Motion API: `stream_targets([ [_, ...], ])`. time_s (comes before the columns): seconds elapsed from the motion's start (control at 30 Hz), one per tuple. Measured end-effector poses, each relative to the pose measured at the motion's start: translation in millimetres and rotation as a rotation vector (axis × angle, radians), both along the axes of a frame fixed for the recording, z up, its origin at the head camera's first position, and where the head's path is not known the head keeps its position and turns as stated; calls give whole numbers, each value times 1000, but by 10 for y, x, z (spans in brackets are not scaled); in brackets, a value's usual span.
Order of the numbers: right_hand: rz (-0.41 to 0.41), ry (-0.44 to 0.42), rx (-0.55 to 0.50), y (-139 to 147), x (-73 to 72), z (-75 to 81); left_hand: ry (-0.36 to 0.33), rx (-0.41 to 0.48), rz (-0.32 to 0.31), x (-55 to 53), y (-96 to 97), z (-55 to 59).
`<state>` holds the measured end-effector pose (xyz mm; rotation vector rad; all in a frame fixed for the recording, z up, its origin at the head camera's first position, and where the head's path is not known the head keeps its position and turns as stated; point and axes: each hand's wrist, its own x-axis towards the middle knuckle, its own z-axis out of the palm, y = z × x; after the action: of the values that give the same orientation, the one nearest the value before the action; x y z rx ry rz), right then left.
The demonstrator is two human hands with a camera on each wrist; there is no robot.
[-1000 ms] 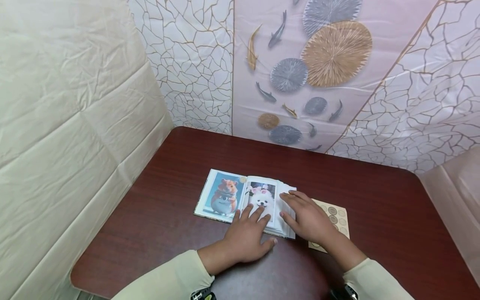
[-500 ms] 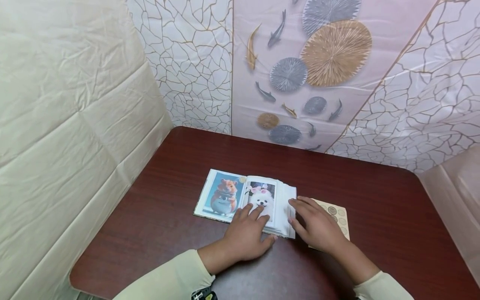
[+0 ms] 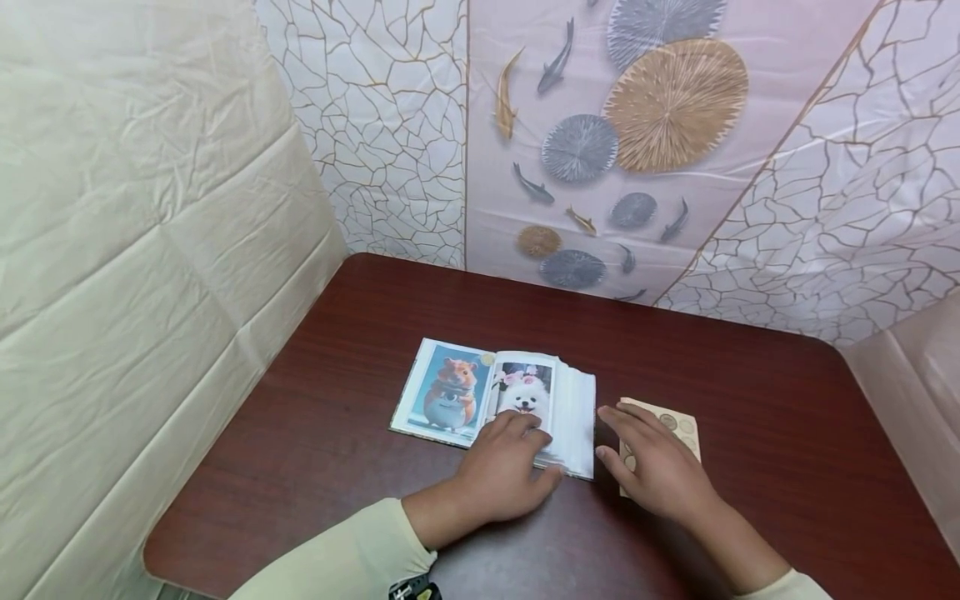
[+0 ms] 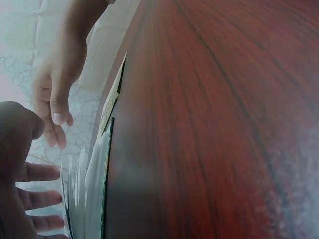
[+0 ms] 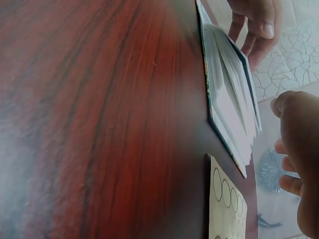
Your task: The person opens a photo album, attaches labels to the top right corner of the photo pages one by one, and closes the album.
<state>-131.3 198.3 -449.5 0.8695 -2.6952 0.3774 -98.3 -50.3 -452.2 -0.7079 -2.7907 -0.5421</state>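
An open photo album [image 3: 577,408] lies on the table, a hamster picture [image 3: 450,392] on its left page and a white dog picture [image 3: 525,387] on the right. My left hand [image 3: 504,471] rests its fingertips on the lower part of the dog page, fingers slightly bent; the left wrist view shows those fingertips at the loose page edges [image 4: 79,194]. My right hand [image 3: 660,467] hovers over a beige sheet of round stickers [image 3: 686,429], right of the album, and holds nothing. In the right wrist view its fingers are apart from the sticker sheet [image 5: 224,204].
The dark red-brown table [image 3: 315,450] extends on all sides of the album. Behind it hangs a patterned curtain [image 3: 570,200] with fish and round leaves, and a cream cloth [image 3: 150,250] covers the left side. A round sticker [image 3: 487,359] sits at the hamster picture's upper corner.
My right hand has lifted off the album's right side and moved right, over the sticker sheet. My left hand stays on the dog page, its fingers now more bent.
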Motion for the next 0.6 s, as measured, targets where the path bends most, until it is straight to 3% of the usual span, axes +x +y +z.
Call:
stream_targets([
  [0.27,-39,-7,-23,118,73,-24,4,9,-50,15,100,38],
  [0.6,-68,-1,-41,234,133,-28,10,23,-156,55,252,85],
])
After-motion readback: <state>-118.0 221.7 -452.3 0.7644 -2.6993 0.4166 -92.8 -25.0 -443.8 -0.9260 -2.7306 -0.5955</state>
